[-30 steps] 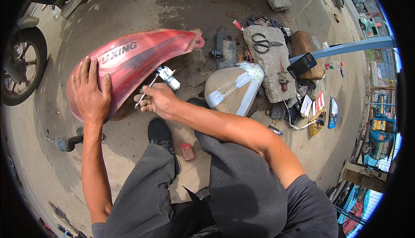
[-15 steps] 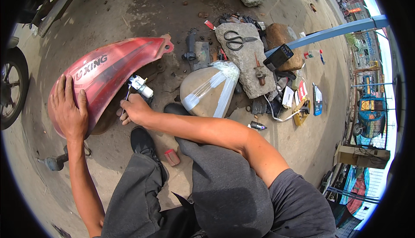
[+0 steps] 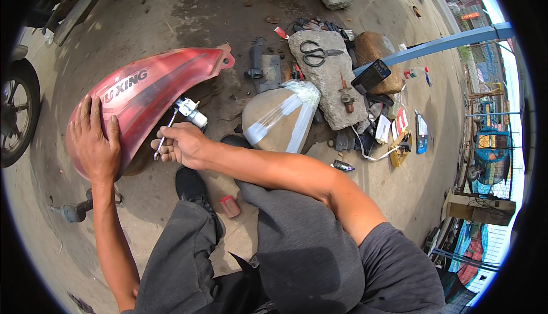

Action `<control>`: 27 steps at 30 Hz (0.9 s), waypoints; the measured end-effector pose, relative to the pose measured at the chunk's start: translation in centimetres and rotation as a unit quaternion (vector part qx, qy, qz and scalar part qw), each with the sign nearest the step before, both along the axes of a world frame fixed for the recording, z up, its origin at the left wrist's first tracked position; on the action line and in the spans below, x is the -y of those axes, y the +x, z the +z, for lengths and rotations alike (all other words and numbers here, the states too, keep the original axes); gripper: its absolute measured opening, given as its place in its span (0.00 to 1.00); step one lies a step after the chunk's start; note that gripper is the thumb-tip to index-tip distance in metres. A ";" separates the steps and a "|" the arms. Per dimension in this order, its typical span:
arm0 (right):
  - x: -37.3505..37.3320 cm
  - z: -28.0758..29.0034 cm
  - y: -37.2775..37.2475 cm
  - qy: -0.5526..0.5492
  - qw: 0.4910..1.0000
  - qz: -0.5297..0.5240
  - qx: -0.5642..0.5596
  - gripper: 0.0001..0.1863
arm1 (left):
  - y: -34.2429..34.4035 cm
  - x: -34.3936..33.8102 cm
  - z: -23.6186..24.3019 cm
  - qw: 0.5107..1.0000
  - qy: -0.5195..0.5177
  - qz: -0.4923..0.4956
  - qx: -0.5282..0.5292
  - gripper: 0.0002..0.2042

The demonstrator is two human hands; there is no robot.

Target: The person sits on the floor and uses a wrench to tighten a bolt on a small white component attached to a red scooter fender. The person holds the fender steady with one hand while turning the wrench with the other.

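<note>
A red motorcycle fuel tank (image 3: pixel 149 100) lies on its side on the ground at the left. My left hand (image 3: pixel 96 148) is laid flat on its near end, fingers spread. A silver and white fitting (image 3: pixel 192 112), apparently a fuel valve, sticks out from the tank's underside. Between the fingers of my right hand (image 3: pixel 187 145) is a slim metal wrench (image 3: pixel 170 121). Its upper end reaches to the tank beside the fitting; whether it sits on a bolt I cannot tell. My right hand covers part of its shaft.
A taped tan motorcycle seat (image 3: pixel 268 120) lies right of the tank. Beyond it, scissors (image 3: pixel 321 53) and a rusty valve (image 3: pixel 347 100) rest on a stone slab (image 3: pixel 335 74). A blue post (image 3: pixel 451 41) slants across the right. A red block (image 3: pixel 229 206) lies between my feet.
My right hand has turned and its fingers have loosened a little, showing more of the wrench. The wrench's angle has shifted slightly. My left hand stays on the tank.
</note>
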State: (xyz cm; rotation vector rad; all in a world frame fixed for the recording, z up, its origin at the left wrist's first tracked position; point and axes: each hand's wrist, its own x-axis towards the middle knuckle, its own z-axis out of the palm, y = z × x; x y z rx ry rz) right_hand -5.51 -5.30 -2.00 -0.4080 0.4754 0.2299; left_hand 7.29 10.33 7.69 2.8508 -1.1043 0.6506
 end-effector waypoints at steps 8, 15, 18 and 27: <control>-0.4 -0.4 -0.3 -0.096 0.994 0.043 0.009 0.14 | -0.5 0.3 0.3 1.000 -0.020 0.008 -0.020 0.24; -1.4 -0.6 0.6 -0.272 0.961 0.043 -0.017 0.13 | 0.2 -0.9 0.0 0.999 -0.040 0.017 -0.017 0.25; -1.6 -1.1 0.9 -0.317 0.947 0.044 -0.020 0.12 | 0.2 -0.9 0.0 0.999 -0.040 0.019 -0.018 0.25; -1.2 -2.7 1.2 -0.411 0.910 0.020 -0.042 0.10 | 0.0 -0.5 0.0 0.999 -0.045 0.019 -0.021 0.25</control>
